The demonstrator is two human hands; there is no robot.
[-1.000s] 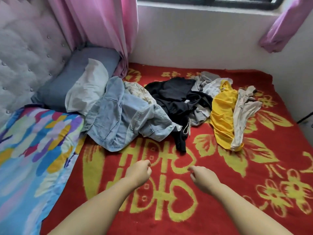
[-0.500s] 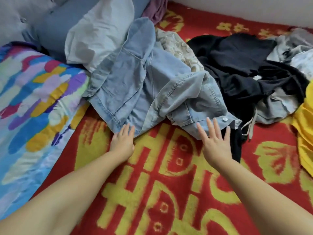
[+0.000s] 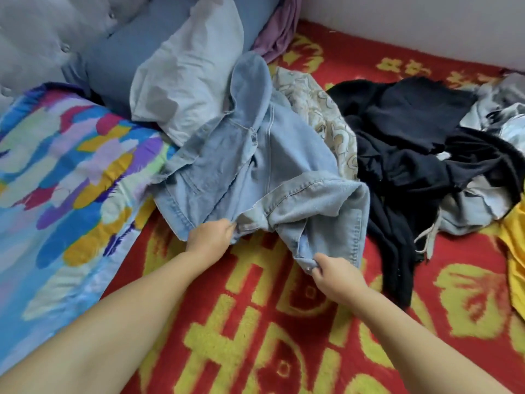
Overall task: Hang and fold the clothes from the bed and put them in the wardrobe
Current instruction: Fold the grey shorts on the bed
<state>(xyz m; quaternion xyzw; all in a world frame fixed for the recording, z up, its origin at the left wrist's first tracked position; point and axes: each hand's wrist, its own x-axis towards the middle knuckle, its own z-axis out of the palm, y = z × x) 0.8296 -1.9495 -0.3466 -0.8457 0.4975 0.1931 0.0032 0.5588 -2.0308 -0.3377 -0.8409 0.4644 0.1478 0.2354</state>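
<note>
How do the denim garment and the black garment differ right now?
The denim garment is light blue; the black garment is black. Both hands, left hand and right hand, grip the denim's near edge; nothing holds the black one. The denim lies nearer the pillow. Both are crumpled on the red blanket.

Open red blanket (image 3: pixel 284 322) near the arms, clothes heap (image 3: pixel 412 143) behind, bright quilt (image 3: pixel 56 180) alongside left

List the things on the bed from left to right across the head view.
Colourful quilt → white pillow → denim jacket → patterned cream cloth → black garment → yellow garment.
</note>
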